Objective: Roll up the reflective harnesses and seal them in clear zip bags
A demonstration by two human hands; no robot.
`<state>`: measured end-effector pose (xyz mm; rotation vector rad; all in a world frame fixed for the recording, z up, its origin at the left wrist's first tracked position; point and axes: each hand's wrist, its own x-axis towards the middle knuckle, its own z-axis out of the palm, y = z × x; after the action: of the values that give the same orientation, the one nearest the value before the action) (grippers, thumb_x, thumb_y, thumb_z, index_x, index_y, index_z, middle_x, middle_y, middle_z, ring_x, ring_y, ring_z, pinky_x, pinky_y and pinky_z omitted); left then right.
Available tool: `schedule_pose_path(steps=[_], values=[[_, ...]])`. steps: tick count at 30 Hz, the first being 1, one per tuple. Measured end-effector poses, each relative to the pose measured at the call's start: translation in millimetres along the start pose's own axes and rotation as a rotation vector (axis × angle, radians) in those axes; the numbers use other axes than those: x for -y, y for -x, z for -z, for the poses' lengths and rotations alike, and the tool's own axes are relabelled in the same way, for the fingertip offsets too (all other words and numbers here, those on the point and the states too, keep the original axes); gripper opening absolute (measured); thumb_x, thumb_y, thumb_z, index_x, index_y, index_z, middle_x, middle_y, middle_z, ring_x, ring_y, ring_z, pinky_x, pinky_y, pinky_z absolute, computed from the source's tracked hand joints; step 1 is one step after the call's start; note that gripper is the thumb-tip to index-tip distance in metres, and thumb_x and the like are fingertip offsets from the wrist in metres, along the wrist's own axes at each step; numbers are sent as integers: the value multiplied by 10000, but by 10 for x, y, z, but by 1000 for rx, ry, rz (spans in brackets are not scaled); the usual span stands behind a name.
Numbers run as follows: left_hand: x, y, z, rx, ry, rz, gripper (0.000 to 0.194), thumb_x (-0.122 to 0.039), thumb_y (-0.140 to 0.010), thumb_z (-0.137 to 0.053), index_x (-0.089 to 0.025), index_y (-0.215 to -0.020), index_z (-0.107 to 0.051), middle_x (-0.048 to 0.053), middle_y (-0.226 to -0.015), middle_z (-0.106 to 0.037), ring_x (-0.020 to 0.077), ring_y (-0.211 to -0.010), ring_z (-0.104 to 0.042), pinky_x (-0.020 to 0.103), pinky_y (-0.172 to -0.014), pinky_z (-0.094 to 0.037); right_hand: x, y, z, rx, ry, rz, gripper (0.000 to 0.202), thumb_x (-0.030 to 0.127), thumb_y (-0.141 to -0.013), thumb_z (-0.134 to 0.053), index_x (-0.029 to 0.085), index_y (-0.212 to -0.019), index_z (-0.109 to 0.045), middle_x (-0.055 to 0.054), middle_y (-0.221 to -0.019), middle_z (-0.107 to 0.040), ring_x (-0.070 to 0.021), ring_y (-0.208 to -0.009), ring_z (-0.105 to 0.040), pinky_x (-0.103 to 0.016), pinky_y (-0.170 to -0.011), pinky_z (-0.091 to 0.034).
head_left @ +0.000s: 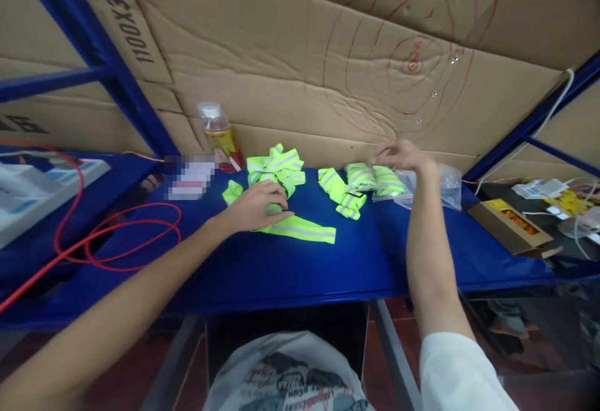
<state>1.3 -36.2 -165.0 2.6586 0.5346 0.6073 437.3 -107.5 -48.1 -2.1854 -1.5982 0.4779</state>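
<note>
My left hand (261,205) is curled over a neon yellow-green reflective strap (304,230) with a grey stripe; one end lies flat to the right on the table. Just behind that hand is a loose heap of the same straps (279,164). My right hand (405,156) hovers with loosely bent, parted fingers right over clear bags of folded straps (388,181), beside the back panel. Whether its fingertips touch the bag is hard to see. Between my hands sits a folded, unbagged strap bundle (341,192).
Clear plastic bags (445,186) lie right of the bundles. A bottle with a yellow label (222,142) stands at the back left, against cardboard (262,74). Red cable (135,223) loops across the blue table (300,273) on the left. An open small carton (513,227) is at the right.
</note>
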Motion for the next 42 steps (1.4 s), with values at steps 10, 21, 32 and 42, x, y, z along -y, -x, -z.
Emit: schedule_pose_path(steps=[10, 21, 32, 42], values=[[3, 27, -127, -98, 9, 6, 335, -450, -1074, -672, -270, -807, -764, 50, -968, -799, 272, -964, -684, 459, -1022, -496, 1088, 119, -1261, 129, 611, 78, 736, 514, -797, -1035, 82, -1363, -847, -295, -1328, -860, -436, -1269, -845, -408, -986, -659], [-1, -33, -79, -105, -68, -11, 341, -445, -1091, -645, -252, -844, -780, 71, -988, -825, 281, -1014, -697, 446, -1035, -505, 732, -150, -1036, 142, -65, 371, 416, 226, -984, -689, 121, -1348, -861, -89, -1099, -915, -201, -895, -830, -258, -794, -617], [-249, -722, -90, -116, 244, 78, 1308, -644, -679, -1042, -232, -1753, -419, 225, -1757, -554, 419, -1542, -623, 522, -1207, -562, 930, 15, -871, 45, -752, 456, 510, 492, -935, -851, 227, -1361, -759, -43, -921, -869, -204, -743, -782, -287, -682, -627], [-328, -1120, 628, -287, 119, 73, 296, -493, -930, -797, -206, -976, -853, 57, -916, -836, 252, -873, -734, 343, -799, -533, 923, 210, -215, -551, -474, 571, 734, 779, -1065, -633, 357, -1664, -584, -148, -1562, -759, -401, -1532, -671, -567, -1110, -653]])
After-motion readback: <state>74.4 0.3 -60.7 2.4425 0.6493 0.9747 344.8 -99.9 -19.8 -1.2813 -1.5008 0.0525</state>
